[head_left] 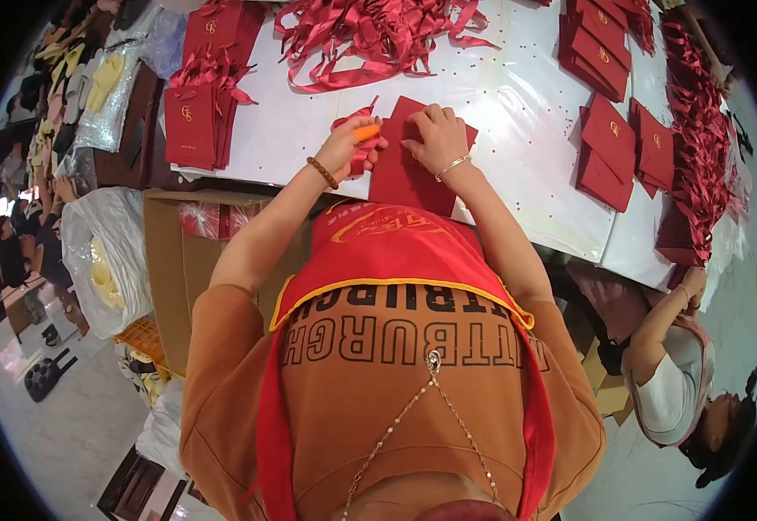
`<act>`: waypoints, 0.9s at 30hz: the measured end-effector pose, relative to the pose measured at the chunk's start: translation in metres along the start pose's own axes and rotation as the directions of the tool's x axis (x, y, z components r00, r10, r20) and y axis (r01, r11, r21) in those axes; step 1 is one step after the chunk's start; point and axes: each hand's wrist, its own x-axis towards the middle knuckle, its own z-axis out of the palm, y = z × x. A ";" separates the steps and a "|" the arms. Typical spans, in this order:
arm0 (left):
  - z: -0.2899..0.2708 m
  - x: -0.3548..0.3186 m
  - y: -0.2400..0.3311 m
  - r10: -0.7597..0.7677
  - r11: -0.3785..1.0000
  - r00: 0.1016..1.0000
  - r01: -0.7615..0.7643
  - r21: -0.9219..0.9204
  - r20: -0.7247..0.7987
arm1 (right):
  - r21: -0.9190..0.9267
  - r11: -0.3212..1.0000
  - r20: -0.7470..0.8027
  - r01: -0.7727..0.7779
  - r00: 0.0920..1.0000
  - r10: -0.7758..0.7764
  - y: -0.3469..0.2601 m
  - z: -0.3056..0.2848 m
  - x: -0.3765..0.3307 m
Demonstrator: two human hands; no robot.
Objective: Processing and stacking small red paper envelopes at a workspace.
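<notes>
A red paper bag (396,183) lies flat at the near edge of the white table, in front of me. My left hand (343,149), with a beaded bracelet on its wrist, is closed around a small orange-handled tool (366,133) just left of the bag. Red ribbon (363,159) hangs about the same hand; whether the fingers grip it too I cannot tell. My right hand (441,139) rests over the bag's upper part, its fingers bent and gripping there. The tool's tip is too small to make out.
A heap of red ribbons (378,39) lies at the far middle of the table. Red bags (194,126) with ribbons are stacked at the left, more bags (608,148) at the right. A cardboard box (170,269) stands below left. Another person (674,373) works at the right.
</notes>
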 end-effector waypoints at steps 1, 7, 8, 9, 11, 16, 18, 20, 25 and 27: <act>0.001 0.002 0.001 0.000 1.000 1.000 0.000 -0.001 0.001 | -0.002 1.000 0.000 0.000 1.000 0.000 0.001 0.000 0.001; 0.003 0.009 0.001 0.270 0.700 0.963 -0.179 0.691 -0.025 | 0.292 0.930 0.265 -0.224 0.953 0.146 0.000 -0.011 0.006; 0.008 0.005 0.002 0.377 0.466 0.925 -0.233 0.854 0.046 | 0.294 0.925 0.308 -0.242 0.940 0.148 0.009 -0.008 0.008; 0.013 0.000 0.004 0.457 0.193 0.877 -0.256 0.947 0.144 | 0.295 0.919 0.351 -0.260 0.925 0.149 0.015 -0.005 0.008; 0.026 -0.008 0.009 0.380 0.069 0.913 -0.187 0.980 0.147 | 0.281 0.921 0.393 -0.269 0.908 0.146 0.016 -0.013 0.013; 0.028 0.000 0.002 0.229 -0.003 0.944 -0.244 0.970 0.238 | 0.322 0.893 0.463 -0.315 0.875 0.141 0.015 -0.018 0.014; 0.030 0.002 0.006 0.193 0.099 0.958 -0.233 0.968 0.211 | 0.332 0.886 0.468 -0.323 0.872 0.143 0.016 -0.016 0.013; 0.033 0.001 0.010 0.153 0.199 0.970 -0.218 0.955 0.190 | 0.339 0.880 0.472 -0.333 0.869 0.147 0.016 -0.017 0.012; 0.036 0.001 0.006 0.245 0.132 0.959 -0.175 0.976 0.139 | 0.365 0.867 0.478 -0.340 0.867 0.139 0.016 -0.019 0.011; 0.034 0.004 0.001 0.278 0.087 0.945 -0.206 0.975 0.175 | 0.359 0.870 0.475 -0.338 0.869 0.141 0.014 -0.023 0.012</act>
